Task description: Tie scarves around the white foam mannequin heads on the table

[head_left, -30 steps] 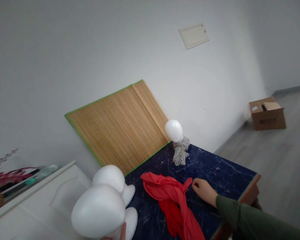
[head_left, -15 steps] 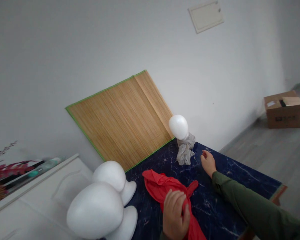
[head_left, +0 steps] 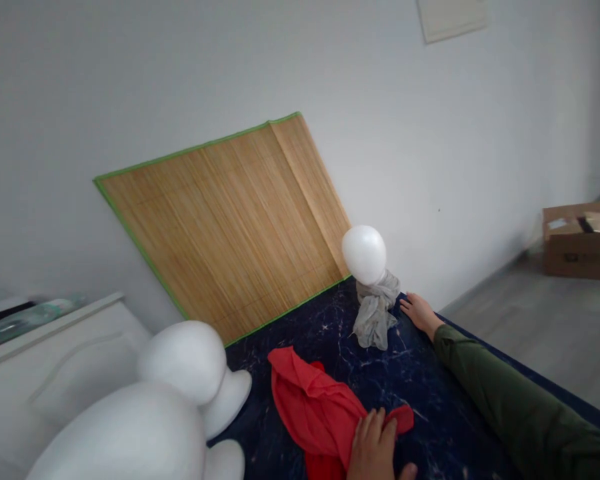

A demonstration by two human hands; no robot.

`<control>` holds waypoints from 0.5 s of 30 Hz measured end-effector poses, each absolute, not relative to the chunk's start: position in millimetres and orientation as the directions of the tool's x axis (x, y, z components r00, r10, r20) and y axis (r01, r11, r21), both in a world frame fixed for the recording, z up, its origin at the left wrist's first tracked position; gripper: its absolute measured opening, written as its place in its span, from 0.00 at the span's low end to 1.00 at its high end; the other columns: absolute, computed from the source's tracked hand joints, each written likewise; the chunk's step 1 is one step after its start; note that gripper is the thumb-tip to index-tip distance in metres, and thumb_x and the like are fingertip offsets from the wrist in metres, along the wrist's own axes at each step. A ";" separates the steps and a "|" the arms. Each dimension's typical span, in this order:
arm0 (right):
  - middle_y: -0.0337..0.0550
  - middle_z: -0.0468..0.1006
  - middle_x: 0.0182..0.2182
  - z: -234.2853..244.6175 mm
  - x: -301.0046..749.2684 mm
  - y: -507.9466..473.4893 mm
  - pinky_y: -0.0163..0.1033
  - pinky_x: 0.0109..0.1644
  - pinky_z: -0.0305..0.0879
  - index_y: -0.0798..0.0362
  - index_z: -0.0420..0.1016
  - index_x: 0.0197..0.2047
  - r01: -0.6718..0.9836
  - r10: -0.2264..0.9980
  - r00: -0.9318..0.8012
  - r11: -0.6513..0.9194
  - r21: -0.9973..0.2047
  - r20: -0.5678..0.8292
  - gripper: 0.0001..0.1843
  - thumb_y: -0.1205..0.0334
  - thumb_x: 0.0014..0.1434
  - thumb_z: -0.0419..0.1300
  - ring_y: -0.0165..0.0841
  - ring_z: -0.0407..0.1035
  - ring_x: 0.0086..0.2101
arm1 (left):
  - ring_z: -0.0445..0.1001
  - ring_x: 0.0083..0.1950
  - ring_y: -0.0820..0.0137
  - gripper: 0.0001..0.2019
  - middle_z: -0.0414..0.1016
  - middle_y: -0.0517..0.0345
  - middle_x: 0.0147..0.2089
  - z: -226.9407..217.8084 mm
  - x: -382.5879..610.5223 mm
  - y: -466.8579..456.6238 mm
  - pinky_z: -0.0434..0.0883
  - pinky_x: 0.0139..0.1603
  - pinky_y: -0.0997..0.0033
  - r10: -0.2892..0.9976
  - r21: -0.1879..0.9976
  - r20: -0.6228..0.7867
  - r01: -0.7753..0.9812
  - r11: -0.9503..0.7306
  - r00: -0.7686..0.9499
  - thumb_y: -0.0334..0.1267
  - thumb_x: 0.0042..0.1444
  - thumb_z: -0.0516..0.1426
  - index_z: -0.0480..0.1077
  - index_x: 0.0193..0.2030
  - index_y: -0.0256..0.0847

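Note:
My left hand [head_left: 374,445] rests on a crumpled red cloth [head_left: 316,404], its fingers extended across the fabric and the thumb apart. The cloth lies on a dark blue marble-patterned tabletop [head_left: 341,327]. Farther off, my right hand [head_left: 420,313] lies flat near the table's far edge, fingers stretched and holding nothing. Just left of it stands a white mannequin head [head_left: 364,253] with a grey scarf [head_left: 376,313] knotted round its neck. Two more white heads, a nearer one [head_left: 125,433] and a farther one [head_left: 187,360], stand at the left without cloth.
Against the wall behind the table leans a bamboo mat [head_left: 230,227] with green edging. A white cabinet [head_left: 87,367] with bottles on top borders the left side. On the floor at the right sits a cardboard box [head_left: 580,250].
My left hand has gone from curled above the red cloth to lying on it with fingers extended. My right hand has straightened its fingers onto the table. The view has shifted.

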State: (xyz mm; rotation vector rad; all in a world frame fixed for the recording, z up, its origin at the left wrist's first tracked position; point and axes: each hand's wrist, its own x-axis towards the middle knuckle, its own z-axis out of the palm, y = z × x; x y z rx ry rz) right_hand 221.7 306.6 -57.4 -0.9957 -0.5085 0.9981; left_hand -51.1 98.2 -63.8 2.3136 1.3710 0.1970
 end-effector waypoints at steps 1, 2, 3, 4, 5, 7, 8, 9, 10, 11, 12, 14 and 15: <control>0.46 0.73 0.42 -55.6 222.7 314.6 0.41 0.43 0.70 0.54 0.67 0.42 -0.469 0.882 0.465 0.169 -0.867 -0.080 0.08 0.61 0.63 0.50 0.32 0.72 0.38 | 0.50 0.70 0.46 0.35 0.55 0.43 0.69 -61.2 -49.4 95.7 0.47 0.70 0.42 0.865 0.453 -0.110 0.799 -0.395 0.490 0.50 0.49 0.60 0.62 0.64 0.41; 0.45 0.73 0.41 -53.9 223.5 322.0 0.40 0.42 0.70 0.55 0.67 0.42 -0.480 0.888 0.450 0.157 -0.863 -0.089 0.09 0.60 0.64 0.51 0.31 0.72 0.37 | 0.50 0.70 0.47 0.35 0.55 0.44 0.69 -58.6 -47.8 93.0 0.46 0.70 0.43 0.871 0.464 -0.107 0.799 -0.383 0.479 0.50 0.49 0.59 0.62 0.64 0.41; 0.44 0.73 0.40 -52.3 224.1 328.8 0.40 0.41 0.70 0.55 0.68 0.43 -0.488 0.893 0.439 0.142 -0.861 -0.102 0.10 0.58 0.65 0.52 0.31 0.71 0.36 | 0.49 0.71 0.48 0.35 0.54 0.46 0.70 -56.0 -46.2 90.0 0.45 0.70 0.43 0.878 0.475 -0.098 0.798 -0.372 0.468 0.50 0.50 0.59 0.61 0.64 0.42; 0.43 0.73 0.39 -50.8 224.5 334.9 0.39 0.39 0.70 0.56 0.68 0.43 -0.494 0.896 0.429 0.124 -0.860 -0.117 0.11 0.57 0.66 0.53 0.30 0.70 0.35 | 0.48 0.71 0.49 0.34 0.53 0.47 0.70 -53.4 -44.9 87.0 0.44 0.71 0.44 0.883 0.483 -0.092 0.796 -0.364 0.460 0.49 0.51 0.58 0.61 0.65 0.42; 0.42 0.73 0.37 -49.3 224.8 340.2 0.38 0.37 0.70 0.56 0.68 0.43 -0.499 0.897 0.421 0.105 -0.860 -0.134 0.12 0.55 0.66 0.53 0.29 0.70 0.33 | 0.48 0.71 0.50 0.34 0.53 0.47 0.70 -50.6 -43.9 84.3 0.44 0.71 0.44 0.882 0.490 -0.101 0.794 -0.359 0.461 0.48 0.51 0.58 0.61 0.65 0.42; 0.40 0.72 0.35 -46.2 225.4 348.2 0.36 0.34 0.69 0.56 0.69 0.42 -0.500 0.897 0.410 0.068 -0.863 -0.167 0.12 0.55 0.66 0.53 0.27 0.68 0.31 | 0.47 0.71 0.51 0.33 0.53 0.49 0.71 -45.2 -42.8 80.4 0.43 0.71 0.46 0.879 0.507 -0.118 0.789 -0.347 0.462 0.46 0.51 0.57 0.60 0.65 0.42; 0.40 0.72 0.34 -44.6 225.8 351.0 0.35 0.33 0.68 0.56 0.69 0.41 -0.496 0.895 0.409 0.053 -0.866 -0.179 0.12 0.56 0.66 0.53 0.27 0.67 0.30 | 0.47 0.71 0.51 0.33 0.53 0.49 0.70 -42.8 -42.6 79.3 0.43 0.71 0.47 0.879 0.516 -0.123 0.786 -0.341 0.462 0.45 0.51 0.57 0.61 0.65 0.42; 0.39 0.71 0.33 -43.0 226.4 353.1 0.34 0.32 0.67 0.56 0.69 0.41 -0.489 0.893 0.409 0.042 -0.871 -0.187 0.11 0.56 0.67 0.53 0.26 0.67 0.29 | 0.47 0.71 0.52 0.33 0.53 0.49 0.70 -41.0 -42.6 78.6 0.43 0.72 0.47 0.879 0.526 -0.127 0.782 -0.334 0.460 0.44 0.51 0.57 0.61 0.65 0.42; 0.38 0.71 0.32 -41.6 226.9 354.6 0.33 0.31 0.67 0.56 0.69 0.40 -0.480 0.892 0.410 0.035 -0.877 -0.189 0.11 0.57 0.66 0.53 0.26 0.66 0.28 | 0.48 0.71 0.52 0.32 0.54 0.49 0.70 -39.8 -42.7 78.4 0.44 0.72 0.48 0.879 0.535 -0.129 0.779 -0.327 0.458 0.44 0.51 0.57 0.61 0.65 0.42; 0.37 0.70 0.30 -40.4 227.4 355.8 0.32 0.30 0.66 0.56 0.69 0.39 -0.468 0.892 0.411 0.030 -0.883 -0.187 0.11 0.57 0.66 0.53 0.25 0.65 0.27 | 0.48 0.71 0.52 0.32 0.54 0.49 0.70 -39.3 -42.8 78.4 0.44 0.72 0.48 0.880 0.542 -0.129 0.775 -0.324 0.458 0.45 0.51 0.57 0.61 0.65 0.43; 0.37 0.69 0.29 -39.4 227.7 356.7 0.32 0.28 0.65 0.56 0.69 0.38 -0.455 0.894 0.410 0.028 -0.890 -0.181 0.11 0.57 0.66 0.53 0.24 0.63 0.25 | 0.49 0.71 0.52 0.32 0.54 0.49 0.70 -39.5 -42.9 78.6 0.45 0.72 0.48 0.880 0.546 -0.124 0.772 -0.325 0.458 0.45 0.52 0.57 0.61 0.65 0.43; 0.34 0.67 0.26 -37.7 226.9 358.4 0.30 0.26 0.62 0.56 0.68 0.34 -0.419 0.904 0.400 0.034 -0.907 -0.151 0.12 0.57 0.67 0.53 0.23 0.60 0.22 | 0.49 0.71 0.51 0.31 0.55 0.49 0.70 -41.7 -42.9 79.2 0.45 0.71 0.46 0.881 0.543 -0.109 0.770 -0.334 0.460 0.46 0.53 0.56 0.61 0.65 0.43; 0.33 0.65 0.24 -37.0 225.6 359.3 0.30 0.25 0.61 0.56 0.67 0.33 -0.398 0.910 0.393 0.040 -0.916 -0.132 0.13 0.58 0.66 0.53 0.23 0.58 0.21 | 0.49 0.71 0.51 0.31 0.55 0.48 0.70 -43.3 -42.9 79.5 0.45 0.71 0.45 0.881 0.541 -0.105 0.770 -0.338 0.461 0.47 0.53 0.56 0.61 0.65 0.43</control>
